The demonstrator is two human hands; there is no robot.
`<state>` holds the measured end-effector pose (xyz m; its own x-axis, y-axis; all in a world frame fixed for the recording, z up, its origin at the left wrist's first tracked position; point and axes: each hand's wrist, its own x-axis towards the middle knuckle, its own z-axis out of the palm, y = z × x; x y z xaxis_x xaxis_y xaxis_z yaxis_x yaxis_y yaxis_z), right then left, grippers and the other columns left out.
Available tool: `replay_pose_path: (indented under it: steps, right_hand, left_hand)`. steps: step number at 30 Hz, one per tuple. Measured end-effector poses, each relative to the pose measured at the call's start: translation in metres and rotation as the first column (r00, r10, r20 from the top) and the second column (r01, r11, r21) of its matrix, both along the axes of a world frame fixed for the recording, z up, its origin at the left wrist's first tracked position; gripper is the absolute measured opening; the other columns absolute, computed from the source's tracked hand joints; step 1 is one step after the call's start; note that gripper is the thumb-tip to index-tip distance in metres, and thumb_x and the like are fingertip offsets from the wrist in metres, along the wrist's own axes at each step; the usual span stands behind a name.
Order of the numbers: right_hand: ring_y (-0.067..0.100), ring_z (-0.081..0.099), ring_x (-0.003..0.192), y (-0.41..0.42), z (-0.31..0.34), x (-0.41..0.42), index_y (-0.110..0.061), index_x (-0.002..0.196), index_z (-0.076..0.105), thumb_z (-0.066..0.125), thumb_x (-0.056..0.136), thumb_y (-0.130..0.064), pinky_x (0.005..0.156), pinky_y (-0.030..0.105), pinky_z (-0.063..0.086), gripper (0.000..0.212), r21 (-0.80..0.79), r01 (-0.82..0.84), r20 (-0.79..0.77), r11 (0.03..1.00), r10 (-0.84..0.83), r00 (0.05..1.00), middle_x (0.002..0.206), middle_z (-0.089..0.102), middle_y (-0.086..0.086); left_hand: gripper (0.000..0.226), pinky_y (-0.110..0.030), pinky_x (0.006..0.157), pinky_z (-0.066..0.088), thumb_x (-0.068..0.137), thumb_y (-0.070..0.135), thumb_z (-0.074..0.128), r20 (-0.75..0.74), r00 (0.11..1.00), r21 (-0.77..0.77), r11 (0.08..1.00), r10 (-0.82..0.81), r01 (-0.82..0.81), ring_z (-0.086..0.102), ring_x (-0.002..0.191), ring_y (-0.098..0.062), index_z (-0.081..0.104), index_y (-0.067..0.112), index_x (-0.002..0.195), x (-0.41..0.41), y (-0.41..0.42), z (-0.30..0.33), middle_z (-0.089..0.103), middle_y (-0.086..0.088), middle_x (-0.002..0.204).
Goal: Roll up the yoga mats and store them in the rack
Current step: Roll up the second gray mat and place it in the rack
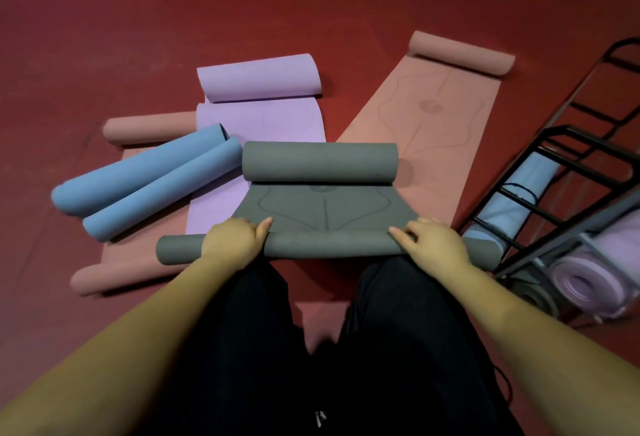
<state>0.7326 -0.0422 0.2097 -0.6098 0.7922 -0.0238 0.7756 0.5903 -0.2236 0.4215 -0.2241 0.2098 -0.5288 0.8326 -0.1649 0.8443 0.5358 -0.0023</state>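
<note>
While it lies on the red floor (104, 37) just in front of the person's knees, the grey yoga mat (325, 207) is curled at both ends, with a flat stretch between. The left hand (232, 240) and right hand (433, 243) each grasp the near roll, fingers curled over it, thumbs pointing inward. Beneath it lie a purple mat (259, 117) and a pink mat (426, 113), both partly unrolled. Just left sits a blue mat (145, 179), curled into two rolls. At right stands a black rack (554, 200) holding rolled mats.
</note>
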Motion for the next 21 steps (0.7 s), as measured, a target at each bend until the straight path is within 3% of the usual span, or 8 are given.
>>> replay_pose_path:
  steps: [2,4,7,10,15,18,21]
  right_hand:
    - [0.026,0.056,0.086,-0.005,-0.005,0.003,-0.015,0.073,0.063,0.026,0.088,-0.07,0.067,0.034,0.036,0.068,0.065,-0.027,-0.029,0.998,0.029,0.999,0.076,0.057,0.002]
    - [0.027,0.057,0.086,-0.004,-0.003,0.002,-0.015,0.075,0.063,0.029,0.091,-0.068,0.067,0.034,0.034,0.065,0.09,-0.032,-0.033,0.995,0.035,0.999,0.078,0.06,0.004]
    - [0.03,0.059,0.089,0.006,0.003,-0.006,-0.016,0.075,0.057,0.041,0.096,-0.059,0.064,0.034,0.027,0.051,0.071,-0.041,0.022,0.997,0.039,0.999,0.084,0.063,0.008]
    - [0.031,0.062,0.092,0.018,0.015,-0.016,-0.02,0.076,0.051,0.037,0.098,-0.06,0.063,0.035,0.031,0.048,-0.002,-0.035,0.085,0.999,0.035,0.996,0.09,0.067,0.008]
    - [0.029,0.061,0.096,0.032,0.041,-0.025,-0.022,0.094,0.07,0.027,0.098,-0.063,0.07,0.034,0.042,0.06,-0.088,-0.031,0.177,0.996,0.047,0.983,0.099,0.07,0.006]
    - [0.026,0.057,0.084,0.03,0.055,-0.023,-0.015,0.092,0.072,0.026,0.099,-0.063,0.07,0.034,0.043,0.067,-0.176,-0.029,0.212,0.984,0.066,0.975,0.089,0.066,0.008]
    - [0.021,0.049,0.068,0.02,0.062,-0.014,-0.012,0.067,0.061,0.03,0.1,-0.061,0.066,0.034,0.036,0.066,-0.267,-0.009,0.232,0.964,0.073,0.97,0.069,0.055,0.005]
  left_hand:
    - [0.071,-0.039,0.091,0.046,0.103,0.055,0.02,0.058,0.998,-0.025,0.999,0.04,-0.038,0.06,0.108,-0.036,0.07,0.006,0.101,-0.005,0.005,0.0,0.067,-0.018,0.112]
    - [0.075,-0.039,0.092,0.046,0.103,0.057,0.016,0.088,0.995,-0.06,0.997,0.048,-0.043,0.061,0.108,-0.035,0.072,0.006,0.099,-0.007,0.01,0.001,0.068,-0.019,0.112]
    - [0.075,-0.038,0.093,0.045,0.103,0.056,0.015,0.116,0.992,-0.08,0.996,0.043,-0.034,0.06,0.108,-0.034,0.072,0.008,0.1,-0.01,0.015,0.005,0.068,-0.018,0.114]
    - [0.071,-0.039,0.094,0.045,0.103,0.057,0.014,0.13,0.991,-0.07,0.997,0.025,-0.016,0.06,0.111,-0.034,0.07,0.015,0.112,-0.014,0.018,0.013,0.067,-0.016,0.119]
    - [0.066,-0.037,0.084,0.041,0.102,0.058,0.014,0.088,0.996,-0.023,1.0,0.008,-0.006,0.059,0.111,-0.032,0.067,0.021,0.118,-0.022,0.021,0.045,0.067,-0.012,0.121]
    - [0.066,-0.038,0.087,0.041,0.102,0.059,0.015,0.121,0.993,-0.063,0.998,0.016,-0.008,0.058,0.113,-0.031,0.065,0.021,0.118,-0.019,0.015,0.055,0.065,-0.011,0.125]
    - [0.067,-0.039,0.095,0.041,0.102,0.058,0.017,0.143,0.989,-0.116,0.993,0.033,-0.016,0.057,0.117,-0.032,0.066,0.015,0.117,-0.009,0.005,0.055,0.062,-0.014,0.13]
